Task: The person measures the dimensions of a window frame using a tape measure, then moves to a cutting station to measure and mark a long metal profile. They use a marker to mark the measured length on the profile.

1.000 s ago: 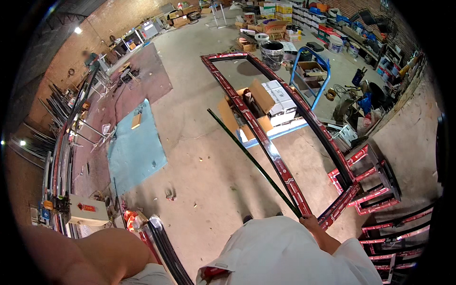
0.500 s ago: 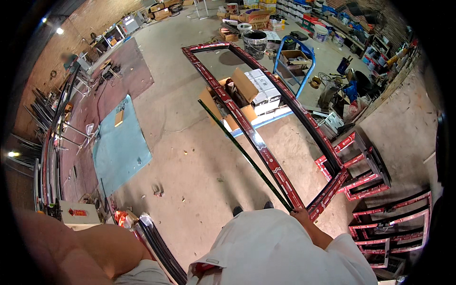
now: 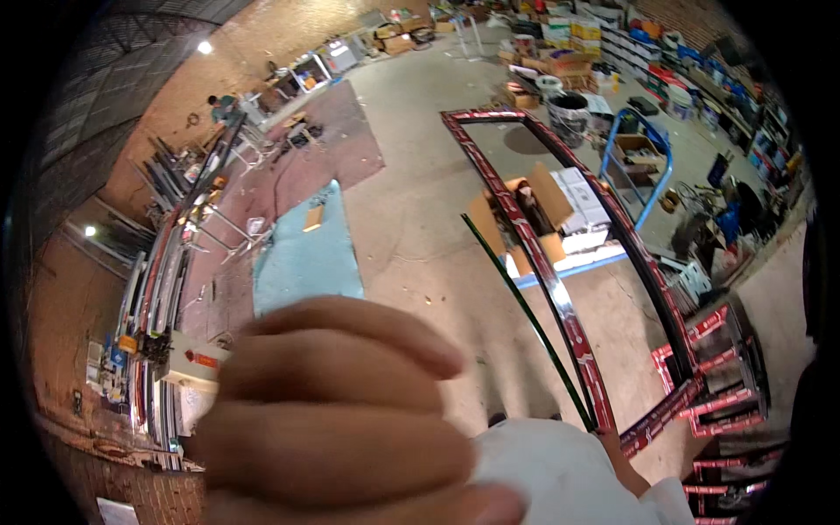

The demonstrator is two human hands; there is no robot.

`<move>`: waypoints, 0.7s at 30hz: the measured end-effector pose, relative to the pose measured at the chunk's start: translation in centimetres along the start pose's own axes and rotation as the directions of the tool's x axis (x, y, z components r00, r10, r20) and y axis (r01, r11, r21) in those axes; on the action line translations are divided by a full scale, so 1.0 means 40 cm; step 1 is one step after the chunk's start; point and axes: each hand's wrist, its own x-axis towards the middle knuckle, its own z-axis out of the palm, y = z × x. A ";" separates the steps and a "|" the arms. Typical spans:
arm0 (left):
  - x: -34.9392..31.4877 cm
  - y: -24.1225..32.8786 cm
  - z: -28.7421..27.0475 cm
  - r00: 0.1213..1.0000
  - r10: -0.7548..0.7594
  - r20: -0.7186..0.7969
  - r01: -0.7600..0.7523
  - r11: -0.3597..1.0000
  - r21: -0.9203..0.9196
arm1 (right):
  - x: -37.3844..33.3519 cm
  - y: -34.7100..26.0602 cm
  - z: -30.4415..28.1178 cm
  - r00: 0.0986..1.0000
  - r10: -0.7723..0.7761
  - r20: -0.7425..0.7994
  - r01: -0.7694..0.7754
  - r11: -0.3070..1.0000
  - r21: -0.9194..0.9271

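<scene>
My left hand [image 3: 341, 411] is raised close in front of the view, large and blurred by motion. Its fingers are curled and pressed together, and nothing shows in them. Lower right, my right hand [image 3: 607, 437] is closed around the near end of a long thin green-and-black strip [image 3: 525, 306]. It also touches the near left corner of a long rectangular frame [image 3: 573, 337] wrapped in red-and-white film. Whether the fingers grip the frame too is too small to tell. The strip slants away along the frame's left side, its far end apart from it.
Under the frame, an open cardboard box [image 3: 549, 199] and white boxes [image 3: 579, 203] sit on a blue-edged base. A blue-handled cart [image 3: 654, 175] stands to the right, near smaller red-wrapped frames [image 3: 722, 407]. A light-blue sheet [image 3: 306, 262] lies left; a person [image 3: 223, 109] is far left.
My left hand has come up from the lower left into the middle foreground. The view has turned left, so the frame and strip appear farther right. My right hand stays at the strip's near end.
</scene>
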 end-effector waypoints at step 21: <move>0.000 -0.133 0.227 0.818 0.443 -0.367 -0.562 0.751 -0.347 | 0.177 0.303 0.047 0.994 0.019 0.103 -0.037 0.983 0.178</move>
